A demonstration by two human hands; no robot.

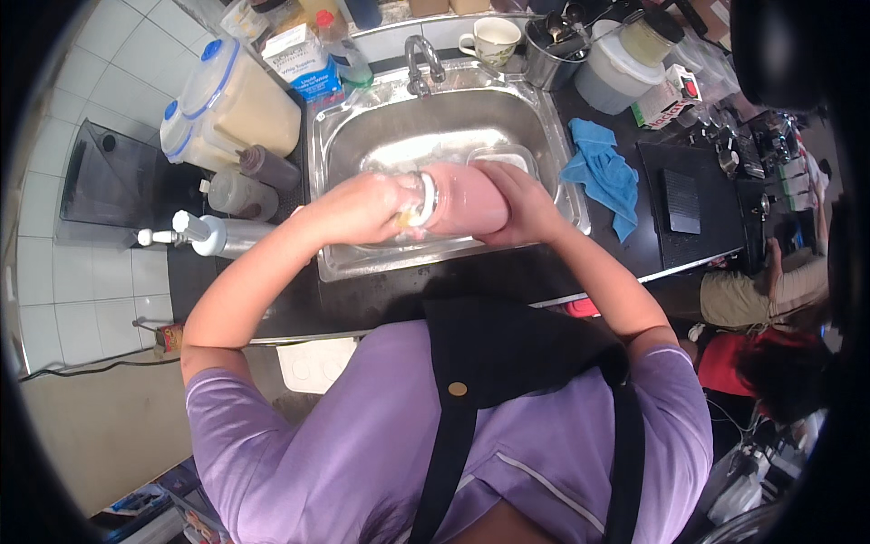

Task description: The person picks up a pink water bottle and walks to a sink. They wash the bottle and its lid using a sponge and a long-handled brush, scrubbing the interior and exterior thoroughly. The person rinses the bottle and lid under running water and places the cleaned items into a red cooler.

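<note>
Over the steel sink [380, 122] I hold a pink container [465, 198] tilted onto its side, its rim toward the left. My right hand [523, 204] wraps around its base end. At the rim is my left hand [370, 207], closed on a soapy yellowish thing, perhaps a sponge, mostly hidden by the fingers. White suds cover the fingers and part of the rim. Behind the container, a clear plastic tub [504, 156] lies in the sink. The curved faucet [423, 64] stands at the sink's far edge.
Left of the sink are large lidded containers [251, 102], squeeze bottles [268, 168] and a pump dispenser [228, 236]. A floral mug [495, 42] and a steel utensil pot [552, 64] stand behind it. A blue cloth [601, 170] lies to the right. Other people are at far right.
</note>
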